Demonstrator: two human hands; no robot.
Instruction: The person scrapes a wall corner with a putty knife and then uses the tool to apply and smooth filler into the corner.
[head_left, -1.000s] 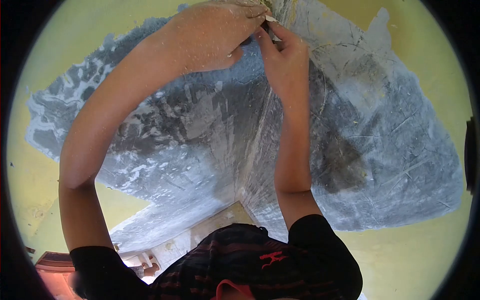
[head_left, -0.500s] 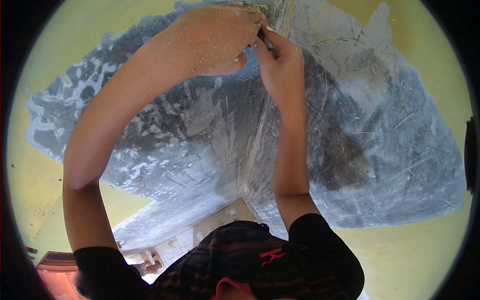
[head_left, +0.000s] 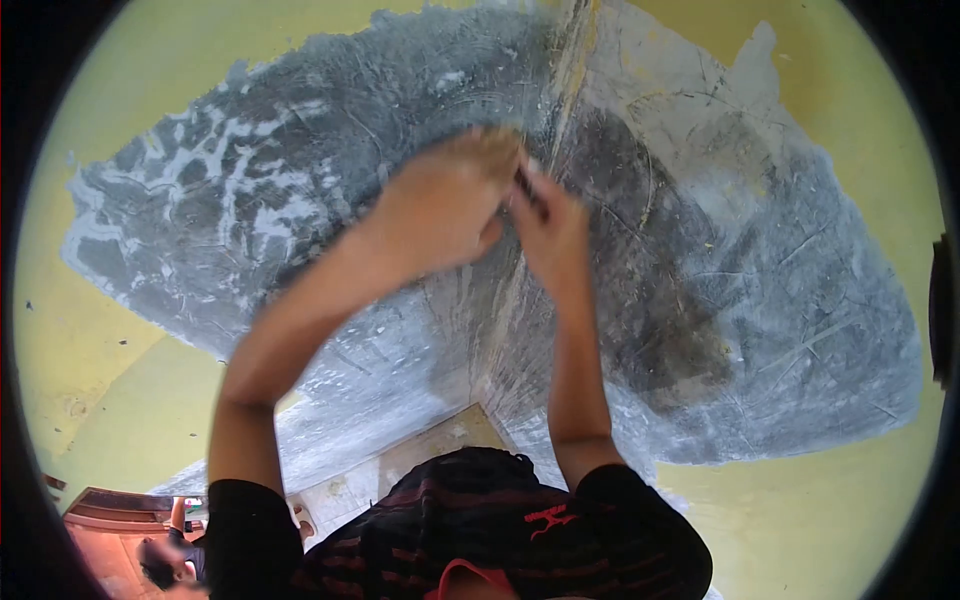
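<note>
My left hand (head_left: 440,210) is blurred by motion, its fingers closed at the wall corner (head_left: 570,80) and their tips hidden beyond the knuckles. Close against it, my right hand (head_left: 558,235) pinches a small, narrow dark object (head_left: 526,186) between thumb and fingers. Most of that object is covered by the two hands, and I cannot tell its kind. Behind both hands the wall is bare grey plaster (head_left: 330,190), scratched and streaked with white on the left. To the right of the corner, the other grey wall face (head_left: 800,300) has dark stains and scratch lines.
Yellow paint (head_left: 110,390) surrounds the grey area with a ragged edge. Below runs a pale floor strip (head_left: 390,470) along the wall. At the lower left another person (head_left: 170,558) is near a reddish-brown piece of furniture (head_left: 115,510). A dark edge (head_left: 940,310) stands at far right.
Both hands have moved down along the corner together, staying close to each other. My left elbow has shifted inward, and the other person has come into view at lower left.
</note>
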